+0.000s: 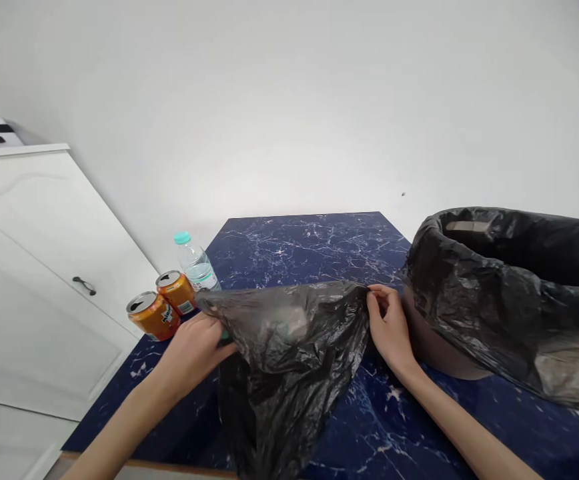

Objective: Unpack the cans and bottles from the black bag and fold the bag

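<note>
A black plastic bag [289, 360] is held up over the dark blue marbled table [319, 247], stretched between both hands. My left hand [192, 350] grips its left top edge, close to two orange drink cans [162, 305]. My right hand [389, 323] pinches the bag's right top corner, just left of a bin lined with another black bag [509, 293]. Something pale shows faintly through the held bag.
A clear water bottle with a teal cap [195, 261] stands behind the cans at the table's left edge. White cabinets with dark handles [44, 267] stand to the left. A plain white wall is behind the table.
</note>
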The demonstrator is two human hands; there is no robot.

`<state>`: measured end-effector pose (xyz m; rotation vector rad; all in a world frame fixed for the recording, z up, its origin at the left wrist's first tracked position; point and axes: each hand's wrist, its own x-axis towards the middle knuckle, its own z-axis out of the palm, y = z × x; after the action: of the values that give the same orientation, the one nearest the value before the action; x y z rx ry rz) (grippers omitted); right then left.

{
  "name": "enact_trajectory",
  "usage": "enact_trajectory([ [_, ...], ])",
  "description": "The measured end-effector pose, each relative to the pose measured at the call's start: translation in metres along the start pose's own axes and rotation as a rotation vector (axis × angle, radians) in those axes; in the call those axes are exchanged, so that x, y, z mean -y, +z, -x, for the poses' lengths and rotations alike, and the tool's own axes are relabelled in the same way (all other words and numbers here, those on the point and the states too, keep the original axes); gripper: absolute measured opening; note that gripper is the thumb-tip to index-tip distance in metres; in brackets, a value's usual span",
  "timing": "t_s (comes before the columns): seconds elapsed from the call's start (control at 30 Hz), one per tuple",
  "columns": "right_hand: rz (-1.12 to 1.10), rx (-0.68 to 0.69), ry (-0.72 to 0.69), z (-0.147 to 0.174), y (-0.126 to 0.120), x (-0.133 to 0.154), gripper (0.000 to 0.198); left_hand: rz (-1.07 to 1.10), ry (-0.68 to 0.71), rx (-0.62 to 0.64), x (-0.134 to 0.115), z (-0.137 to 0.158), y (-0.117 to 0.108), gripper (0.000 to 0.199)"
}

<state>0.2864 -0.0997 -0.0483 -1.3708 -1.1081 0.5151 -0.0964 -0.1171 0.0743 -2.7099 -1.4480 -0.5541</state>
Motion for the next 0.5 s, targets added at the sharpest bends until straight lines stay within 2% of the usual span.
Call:
enact_trajectory([
  [0.1, 0.005, -0.013, -0.005, 0.001, 0.001, 0.0, 0.039, -0.047, -0.183, -0.006, 0.001, 0.037, -0.041, 0.049],
  [0.2, 0.003, 0.008, -0.01, 0.004, 0.002, 0.0, 0.039, -0.087, -0.301, -0.056, 0.002, 0.056, -0.076, 0.048],
  [0.33, 0.013, 0.029, -0.021, 0.006, 0.004, -0.001, 0.037, -0.192, -0.434, -0.123, 0.003, 0.055, -0.105, 0.051],
  [0.5, 0.064, 0.001, -0.04, 0.003, 0.002, -0.003, 0.035, -0.263, -0.538, -0.189, 0.007, 0.048, -0.125, 0.052],
])
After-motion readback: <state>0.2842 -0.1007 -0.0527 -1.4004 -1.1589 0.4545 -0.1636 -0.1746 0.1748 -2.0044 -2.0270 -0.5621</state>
